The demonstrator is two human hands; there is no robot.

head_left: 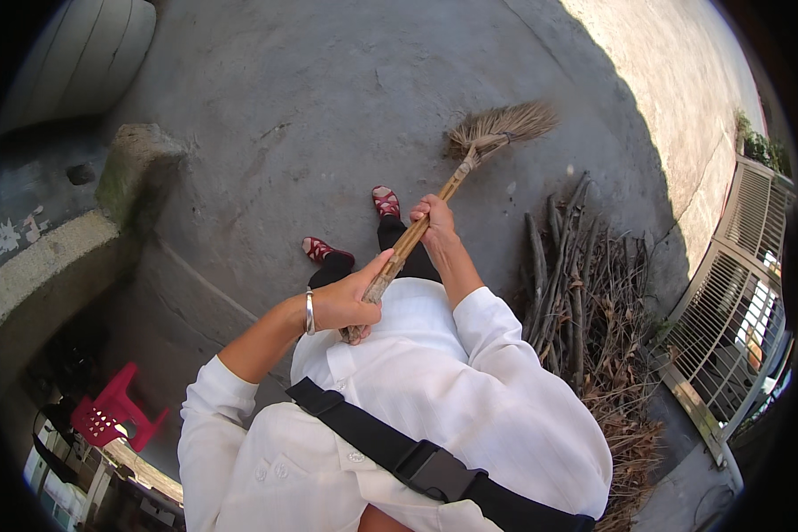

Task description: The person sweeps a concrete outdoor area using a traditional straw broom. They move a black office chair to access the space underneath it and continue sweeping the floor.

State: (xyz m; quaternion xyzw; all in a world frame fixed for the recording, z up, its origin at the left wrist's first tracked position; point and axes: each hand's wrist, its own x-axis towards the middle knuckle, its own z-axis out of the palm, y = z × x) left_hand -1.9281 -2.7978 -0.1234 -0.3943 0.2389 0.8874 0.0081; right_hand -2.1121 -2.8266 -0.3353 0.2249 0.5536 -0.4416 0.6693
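A straw broom [459,174] with a long bamboo-like handle runs slantwise across my front. Its bristle head [510,124] lies at the far right end, against the concrete ground. My left hand [346,301], with a silver bangle on its wrist, is closed round the upper end of the handle near my waist. Farther down the handle, my right hand [434,218] is wrapped round it, thumb along the shaft. Both hands hold the broom.
A pile of sticks and dry twigs [585,293] lies close on my right, beside a metal gate [727,319]. Low concrete walls [53,257] stand to the left, with a red plastic chair [115,408] behind them. Sunlit ground [683,97] spreads at far right.
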